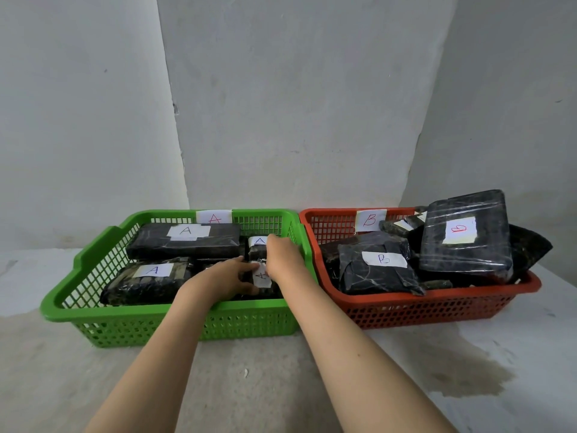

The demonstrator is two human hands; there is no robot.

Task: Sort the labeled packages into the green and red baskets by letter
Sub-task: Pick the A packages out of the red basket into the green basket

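Note:
The green basket [93, 310] on the left carries an A label on its far rim and holds several black wrapped packages marked A. Both hands reach into its right half. My left hand [228, 278] and my right hand [281, 254] grip a small black package with an A label [261, 278] from either side. Another A package [257, 245] lies just behind my right hand, partly hidden. The red basket [437, 304] on the right has a B label and is piled with black packages marked B [381, 267], the top one [465, 232] tilted above the rim.
Both baskets stand side by side, touching, on a pale surface against a grey wall. A dark stain [462, 370] marks the surface in front of the red basket. A small white scrap [245, 373] lies between my forearms.

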